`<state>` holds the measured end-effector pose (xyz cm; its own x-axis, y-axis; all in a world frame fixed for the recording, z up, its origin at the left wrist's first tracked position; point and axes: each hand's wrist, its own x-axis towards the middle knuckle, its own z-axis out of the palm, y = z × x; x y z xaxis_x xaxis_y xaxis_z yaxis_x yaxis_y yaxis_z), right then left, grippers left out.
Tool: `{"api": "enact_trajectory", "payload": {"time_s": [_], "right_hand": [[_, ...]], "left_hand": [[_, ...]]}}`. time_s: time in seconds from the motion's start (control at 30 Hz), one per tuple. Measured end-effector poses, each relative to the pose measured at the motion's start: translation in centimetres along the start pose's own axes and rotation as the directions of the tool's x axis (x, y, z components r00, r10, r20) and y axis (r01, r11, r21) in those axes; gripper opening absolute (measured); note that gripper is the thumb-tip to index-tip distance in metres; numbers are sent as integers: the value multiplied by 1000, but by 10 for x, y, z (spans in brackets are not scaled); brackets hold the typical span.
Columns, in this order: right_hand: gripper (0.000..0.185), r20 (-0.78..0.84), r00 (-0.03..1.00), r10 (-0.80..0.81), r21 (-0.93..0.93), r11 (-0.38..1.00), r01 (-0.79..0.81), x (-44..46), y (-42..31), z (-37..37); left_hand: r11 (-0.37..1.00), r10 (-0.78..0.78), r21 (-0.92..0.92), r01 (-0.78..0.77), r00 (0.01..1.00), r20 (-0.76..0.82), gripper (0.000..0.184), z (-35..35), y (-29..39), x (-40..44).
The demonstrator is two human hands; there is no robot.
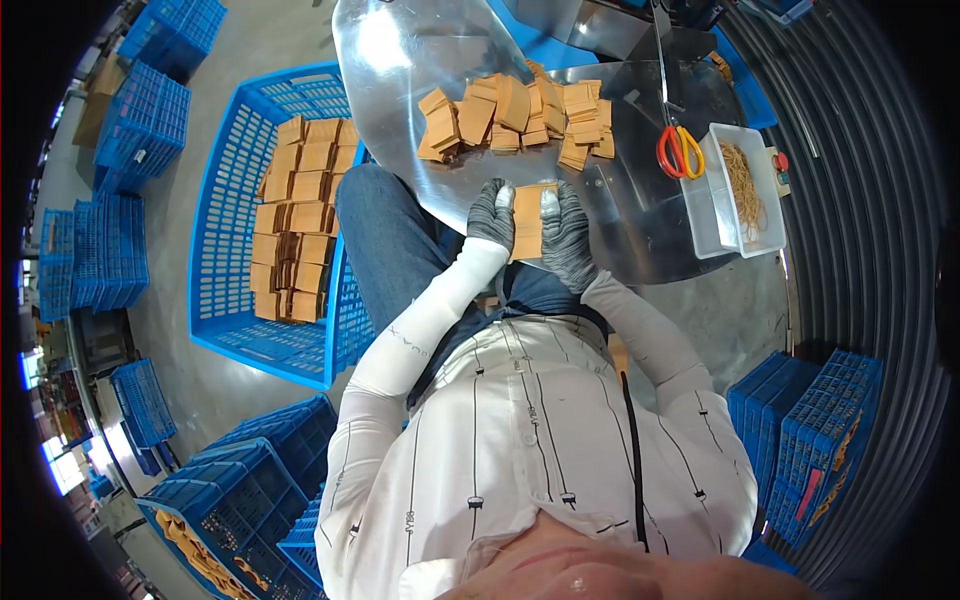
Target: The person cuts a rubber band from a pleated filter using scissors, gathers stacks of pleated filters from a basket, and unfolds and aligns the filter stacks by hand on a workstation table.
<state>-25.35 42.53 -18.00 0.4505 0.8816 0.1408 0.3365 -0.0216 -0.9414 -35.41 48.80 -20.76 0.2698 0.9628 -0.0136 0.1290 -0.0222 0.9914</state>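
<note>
At the near edge of the metal table, my two gloved hands grip a small stack of flat tan rectangular pieces [528, 222], which look like card or thin board. My left hand [490, 214] is closed on its left side, thumb on top. My right hand [567, 232] closes on its right side, thumb likewise on the upper face. The fingers beneath the stack are hidden. Just beyond, a loose heap of similar tan pieces [512, 104] lies on the shiny metal tabletop [400, 130].
A blue crate [207, 290] with rows of tan stacks [305, 215] stands left of my knee. Scissors [680, 152] with red and yellow handles lie right, beside a white container [708, 215] of rubber bands [742, 190]. More blue crates [800, 420] stand around, near a corrugated wall [870, 250].
</note>
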Motion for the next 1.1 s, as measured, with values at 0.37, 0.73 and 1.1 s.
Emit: {"api": "enact_trajectory", "payload": {"time_s": [0.37,0.73,1.1], "right_hand": [[37,15,998,-53,149,988,50,4,-9,0],[35,310,930,-196,486,874,23,17,-21,-20],[19,-207,975,-87,283,948,145,129,-7,-52]], "left_hand": [[948,-89,-289,135,982,164,35,-14,29,-5],[886,-59,-433,166,967,249,24,-22,45,5],[963,238,-80,-256,953,-188,31,-20,46,94]]}}
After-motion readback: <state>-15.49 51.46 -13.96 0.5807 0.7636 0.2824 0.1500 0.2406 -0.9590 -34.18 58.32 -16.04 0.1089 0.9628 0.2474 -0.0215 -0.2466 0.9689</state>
